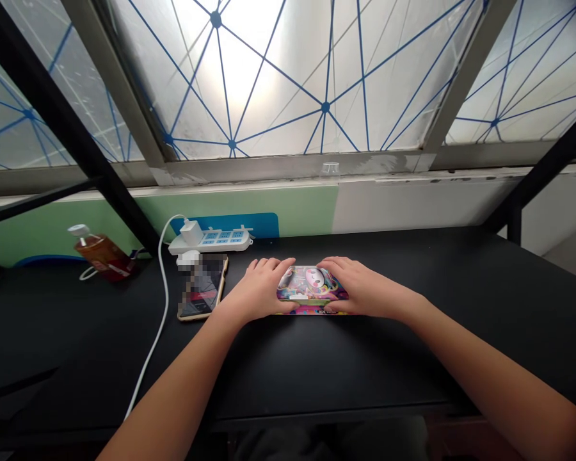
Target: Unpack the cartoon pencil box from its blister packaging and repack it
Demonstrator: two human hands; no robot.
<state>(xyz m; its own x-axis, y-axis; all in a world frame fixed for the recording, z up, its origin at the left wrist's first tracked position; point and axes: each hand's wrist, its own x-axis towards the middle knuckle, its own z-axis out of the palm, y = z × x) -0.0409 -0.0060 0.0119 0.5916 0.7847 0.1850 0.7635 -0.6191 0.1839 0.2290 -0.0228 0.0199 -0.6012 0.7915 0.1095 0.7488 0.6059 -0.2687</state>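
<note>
A small colourful box (312,283) with a cartoon character printed on it rests on the black table, held from both sides. My left hand (264,288) grips its left end, thumb along the near side and fingers over the far side. At the right end, my right hand (360,288) holds it the same way. The pink near face of the box shows lettering too small to read. Parts of both ends are covered by my hands.
Left of my hands lies a phone (204,288) with a blurred screen. Behind it a white power strip (225,241) holds a plugged charger (191,232), with a white cable (161,307) running forward. A bottle (106,256) leans farther left. Black frame bars (120,198) rise beside the window.
</note>
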